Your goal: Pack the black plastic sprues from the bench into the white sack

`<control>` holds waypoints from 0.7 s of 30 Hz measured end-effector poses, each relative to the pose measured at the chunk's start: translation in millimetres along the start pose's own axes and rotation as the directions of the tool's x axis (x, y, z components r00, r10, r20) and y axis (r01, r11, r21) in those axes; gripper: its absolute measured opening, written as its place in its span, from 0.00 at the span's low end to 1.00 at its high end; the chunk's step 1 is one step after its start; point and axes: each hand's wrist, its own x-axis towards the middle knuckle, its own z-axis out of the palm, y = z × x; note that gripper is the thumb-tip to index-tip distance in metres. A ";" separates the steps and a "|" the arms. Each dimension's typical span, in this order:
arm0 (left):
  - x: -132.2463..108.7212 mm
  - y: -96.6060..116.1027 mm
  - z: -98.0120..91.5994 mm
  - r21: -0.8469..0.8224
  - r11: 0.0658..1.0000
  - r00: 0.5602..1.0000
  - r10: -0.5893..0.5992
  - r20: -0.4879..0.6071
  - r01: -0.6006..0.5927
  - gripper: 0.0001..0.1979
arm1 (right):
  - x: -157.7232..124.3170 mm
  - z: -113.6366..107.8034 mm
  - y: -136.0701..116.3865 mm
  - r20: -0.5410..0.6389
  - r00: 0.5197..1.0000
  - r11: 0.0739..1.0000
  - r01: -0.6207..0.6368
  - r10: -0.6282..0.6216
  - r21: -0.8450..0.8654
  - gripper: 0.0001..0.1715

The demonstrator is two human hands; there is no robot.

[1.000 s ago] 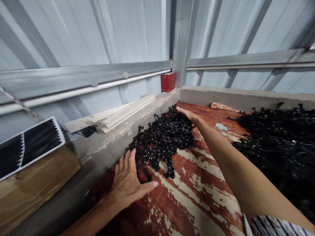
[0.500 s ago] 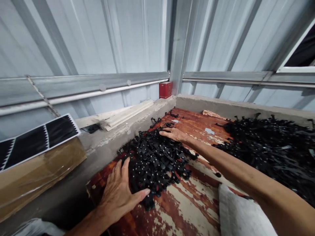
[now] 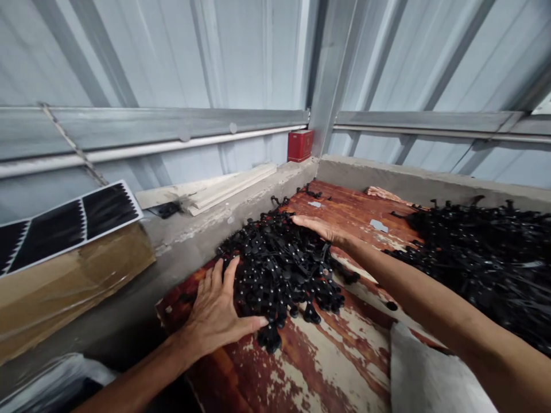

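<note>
A heap of small black plastic parts with round ends and shiny dots [image 3: 279, 269] lies on the worn reddish-brown board [image 3: 318, 361]. Against the heap's near left side rests my left hand [image 3: 219, 312], fingers spread and thumb stretched toward the front of the pile. My right hand [image 3: 321, 228] reaches over to the far right side of the same heap, its fingers straight and close together, the fingertips at the parts. Neither hand grips a part that I can make out. The exact kind of these parts is too small to tell.
A larger pile of similar black parts [image 3: 482, 258] spreads at the right. A concrete ledge [image 3: 193, 241] borders the board, with pale wood strips [image 3: 228, 189] and a red box [image 3: 300, 145] on it. A cardboard box [image 3: 81, 275] stands left; grey cloth [image 3: 430, 373] lies front right.
The view has shifted slightly, so the scene sits further right and higher. My right hand has turned more edge-on at the heap's far side; my left hand stays spread beside the pile.
</note>
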 end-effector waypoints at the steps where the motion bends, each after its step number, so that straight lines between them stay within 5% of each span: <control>1: 0.3 0.5 1.7 -0.017 1.000 1.000 0.013 -0.020 -0.013 0.61 | -6.1 1.9 -4.6 0.017 1.000 1.000 -0.001 0.001 -0.003 0.42; 9: -7.7 9.3 14.4 -0.196 0.973 0.985 0.094 -0.145 -0.122 0.59 | -29.0 23.0 -33.5 -0.050 0.982 0.979 -0.188 0.185 -0.076 0.56; 21: -9.3 31.7 28.5 -0.377 0.908 0.965 0.094 -0.245 -0.184 0.58 | -32.7 27.0 -15.6 -0.070 0.980 0.982 -0.187 0.186 -0.016 0.62</control>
